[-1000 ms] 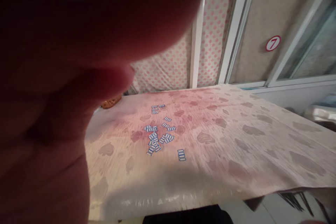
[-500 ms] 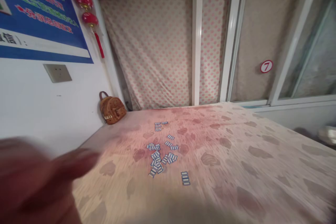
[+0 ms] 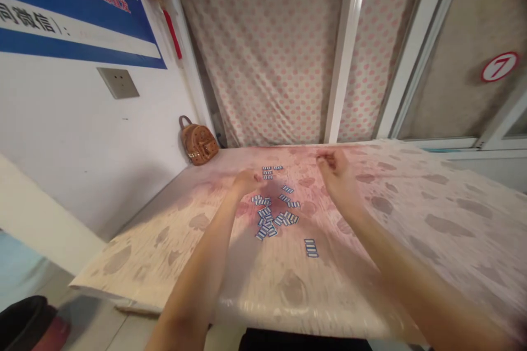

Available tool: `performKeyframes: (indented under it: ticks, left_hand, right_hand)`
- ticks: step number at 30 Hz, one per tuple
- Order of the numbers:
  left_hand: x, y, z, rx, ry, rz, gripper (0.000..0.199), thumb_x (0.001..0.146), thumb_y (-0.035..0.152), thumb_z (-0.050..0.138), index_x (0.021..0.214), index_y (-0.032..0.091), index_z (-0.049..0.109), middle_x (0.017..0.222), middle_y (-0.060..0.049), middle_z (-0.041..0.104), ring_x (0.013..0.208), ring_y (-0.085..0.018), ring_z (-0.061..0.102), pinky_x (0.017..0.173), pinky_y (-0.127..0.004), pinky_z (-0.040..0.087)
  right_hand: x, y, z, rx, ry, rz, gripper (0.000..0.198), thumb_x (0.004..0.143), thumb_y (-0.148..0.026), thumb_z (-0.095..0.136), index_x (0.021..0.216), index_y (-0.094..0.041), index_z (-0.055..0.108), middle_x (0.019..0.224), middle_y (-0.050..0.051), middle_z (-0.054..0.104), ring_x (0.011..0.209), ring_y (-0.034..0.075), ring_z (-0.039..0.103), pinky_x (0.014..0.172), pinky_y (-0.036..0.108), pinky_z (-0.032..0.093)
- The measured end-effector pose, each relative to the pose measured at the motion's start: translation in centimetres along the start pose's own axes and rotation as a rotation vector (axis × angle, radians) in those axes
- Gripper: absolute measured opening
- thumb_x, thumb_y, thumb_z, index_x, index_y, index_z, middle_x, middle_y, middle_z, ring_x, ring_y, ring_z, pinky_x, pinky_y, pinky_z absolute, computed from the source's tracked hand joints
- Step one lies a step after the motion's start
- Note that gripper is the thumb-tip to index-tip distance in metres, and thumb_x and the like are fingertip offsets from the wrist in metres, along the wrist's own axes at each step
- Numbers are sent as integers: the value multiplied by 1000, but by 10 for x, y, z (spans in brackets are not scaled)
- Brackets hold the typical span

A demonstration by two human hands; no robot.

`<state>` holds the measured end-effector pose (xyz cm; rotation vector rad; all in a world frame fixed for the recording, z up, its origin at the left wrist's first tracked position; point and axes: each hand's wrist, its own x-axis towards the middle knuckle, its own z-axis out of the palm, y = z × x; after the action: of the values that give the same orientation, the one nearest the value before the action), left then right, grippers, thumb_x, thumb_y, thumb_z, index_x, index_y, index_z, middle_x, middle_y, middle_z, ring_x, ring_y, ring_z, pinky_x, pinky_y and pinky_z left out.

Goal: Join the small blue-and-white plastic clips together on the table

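Note:
Small flat pieces with white bars and blue edges lie in a loose, overlapping pile (image 3: 267,222) on the patterned tablecloth (image 3: 292,288). Beyond it sits a small neat group (image 3: 267,173) of the same pieces, and a lone piece (image 3: 311,248) lies nearer to me. My left hand (image 3: 246,182) is closed beside the neat group, its fingers curled and mostly hidden from view. To the right of the pieces, my right hand (image 3: 335,169) is raised over the cloth with its fingers curled in; nothing shows in it.
A brown backpack-shaped bag (image 3: 200,143) stands in the far left corner against the wall. Behind the table hang dotted curtains (image 3: 272,55) in a white window frame. A dark round bin (image 3: 28,318) is on the floor at lower left.
The view has tilted down and turned left. A blurred hand loomed large at lower left before; now both hands reach over the table. The pieces look unmoved.

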<state>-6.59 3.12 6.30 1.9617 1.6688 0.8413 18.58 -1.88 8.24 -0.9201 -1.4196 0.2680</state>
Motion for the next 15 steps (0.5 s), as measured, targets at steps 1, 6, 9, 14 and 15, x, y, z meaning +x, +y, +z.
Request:
performKeyframes:
  ticks: [1, 6, 9, 14, 15]
  left_hand:
    - [4, -16, 7, 27, -89, -56, 14, 62, 28, 78, 65, 17, 69, 63, -2, 68, 65, -18, 62, 63, -27, 46]
    - [-4, -51, 25, -87, -287, 36, 31, 58, 34, 82, 82, 17, 72, 80, -3, 72, 76, -18, 64, 68, -26, 47]
    - [-6, -49, 29, -113, -277, 81, 27, 57, 28, 81, 79, 16, 71, 82, -3, 71, 78, -18, 64, 70, -26, 47]
    - [-11, -41, 35, -150, -261, 43, 21, 57, 25, 78, 74, 15, 69, 75, -1, 68, 72, -16, 61, 63, -24, 45]
    - [-12, -40, 36, -172, -245, 40, 20, 58, 25, 77, 74, 15, 68, 73, 0, 67, 70, -15, 61, 61, -23, 44]
  right_hand:
    - [-1, 20, 8, -29, -43, 41, 16, 88, -32, 53, 99, -22, 59, 96, 7, 66, 90, 22, 63, 83, 39, 51]
    - [-22, 72, 22, -164, -124, 91, 16, 84, -31, 48, 94, -21, 57, 96, 10, 65, 86, 24, 64, 81, 41, 51]
    - [-31, 72, 18, -256, -175, 78, 16, 84, -28, 47, 93, -21, 58, 98, 10, 66, 85, 23, 64, 79, 39, 50]
    - [-38, 70, 15, -309, -232, 86, 17, 86, -26, 46, 95, -20, 60, 97, 9, 67, 82, 21, 65, 78, 36, 49]
    - [-39, 71, 15, -304, -242, 82, 17, 86, -26, 46, 95, -20, 60, 97, 9, 68, 82, 21, 65, 77, 35, 49]
